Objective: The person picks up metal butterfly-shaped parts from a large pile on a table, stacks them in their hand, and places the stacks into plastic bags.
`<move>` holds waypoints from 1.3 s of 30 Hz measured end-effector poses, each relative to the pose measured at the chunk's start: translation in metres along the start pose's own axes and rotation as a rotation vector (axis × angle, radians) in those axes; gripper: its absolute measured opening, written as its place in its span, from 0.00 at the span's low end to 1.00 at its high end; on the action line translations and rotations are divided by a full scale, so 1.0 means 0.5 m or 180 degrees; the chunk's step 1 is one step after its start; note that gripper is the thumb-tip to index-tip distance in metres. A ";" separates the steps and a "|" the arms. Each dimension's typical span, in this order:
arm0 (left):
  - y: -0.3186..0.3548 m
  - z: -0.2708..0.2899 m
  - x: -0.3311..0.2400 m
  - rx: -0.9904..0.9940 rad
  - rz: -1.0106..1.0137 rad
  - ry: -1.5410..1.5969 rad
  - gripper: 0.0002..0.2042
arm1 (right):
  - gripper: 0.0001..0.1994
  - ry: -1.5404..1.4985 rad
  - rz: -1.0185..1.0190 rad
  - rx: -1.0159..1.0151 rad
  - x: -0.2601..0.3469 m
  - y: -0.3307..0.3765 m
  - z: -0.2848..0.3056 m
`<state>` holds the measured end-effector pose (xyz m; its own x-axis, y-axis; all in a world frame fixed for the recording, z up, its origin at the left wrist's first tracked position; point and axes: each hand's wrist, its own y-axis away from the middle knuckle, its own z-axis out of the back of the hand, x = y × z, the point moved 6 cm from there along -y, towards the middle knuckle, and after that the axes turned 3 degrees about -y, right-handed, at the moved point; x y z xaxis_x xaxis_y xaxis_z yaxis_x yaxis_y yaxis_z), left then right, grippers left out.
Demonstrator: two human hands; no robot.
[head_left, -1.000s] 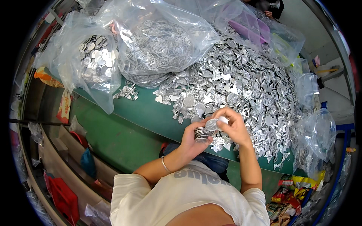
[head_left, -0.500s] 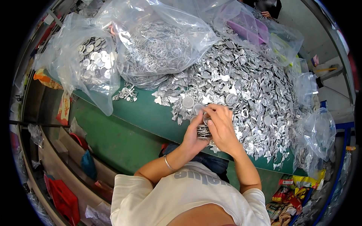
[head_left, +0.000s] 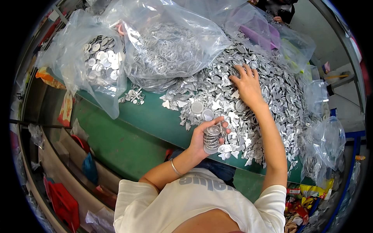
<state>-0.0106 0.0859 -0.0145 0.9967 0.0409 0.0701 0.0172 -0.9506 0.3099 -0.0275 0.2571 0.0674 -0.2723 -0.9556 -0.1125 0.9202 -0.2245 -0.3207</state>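
Observation:
My left hand (head_left: 199,136) is curled round a stack of round silver metal discs (head_left: 211,139), held above the near edge of the green table. Farther out, my right hand (head_left: 248,85) reaches over a large heap of small flat metal pieces (head_left: 276,101), its fingers apart and their tips touching the heap. Nothing shows in its grasp. Some pieces in the heap are round, others irregular. Beyond my left hand, a larger round disc (head_left: 197,107) lies at the heap's left edge.
A clear plastic bag of round discs (head_left: 103,58) stands at the far left, beside a bigger bag of metal pieces (head_left: 163,50). A small cluster of parts (head_left: 133,95) lies on the green table (head_left: 136,116). At the back are a purple scoop-like tray (head_left: 258,37) and another person's hand (head_left: 278,19).
My right hand has left the stack and moved away and to the right onto the heap. My left hand keeps the discs, now turned so the stack shows more fully.

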 end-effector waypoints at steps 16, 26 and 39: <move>-0.027 -0.016 0.012 -0.0033 -0.0259 0.0012 0.18 | 0.10 -0.1598 0.0532 -0.1288 0.141 0.206 0.152; -0.017 -0.021 0.018 -0.0135 -0.0180 0.0583 0.08 | 0.11 -0.2087 -0.0409 -0.1341 0.185 0.249 0.135; 0.062 -0.013 -0.047 -0.0391 -0.0381 0.0953 0.05 | 0.06 -0.3930 -0.1665 -0.1499 0.212 0.289 0.063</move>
<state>-0.0342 0.0577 -0.0003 0.9204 0.2558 0.2957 0.1049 -0.8901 0.4435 0.0856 0.1173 0.0387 0.0953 -0.3886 0.9165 0.5466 -0.7490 -0.3744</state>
